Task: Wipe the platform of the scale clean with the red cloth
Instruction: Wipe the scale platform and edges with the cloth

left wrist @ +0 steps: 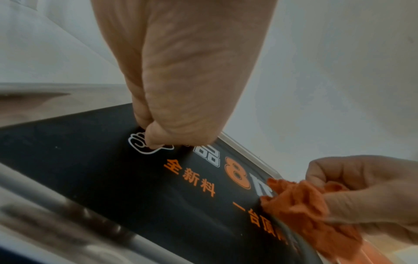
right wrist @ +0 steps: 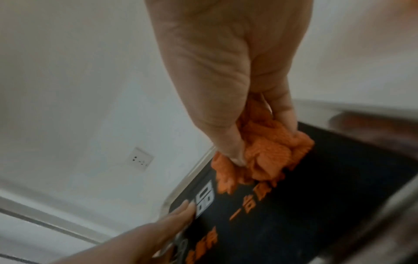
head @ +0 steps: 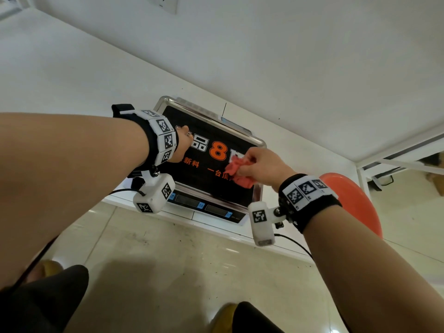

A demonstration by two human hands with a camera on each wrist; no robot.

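The scale stands at the near edge of a white table. Its steel platform carries a black sticker with orange and white print. My right hand grips the crumpled red cloth and holds it down on the right part of the platform. The right wrist view shows the cloth bunched between thumb and fingers on the platform. My left hand rests on the platform's left part; its fingers lie straight on the sticker. In the left wrist view the fingertips touch the platform, and the cloth is at the lower right.
The scale's display panel faces me over the table's front edge. An orange stool stands to the right of the table. A wall socket sits high on the wall behind. Tiled floor lies below.
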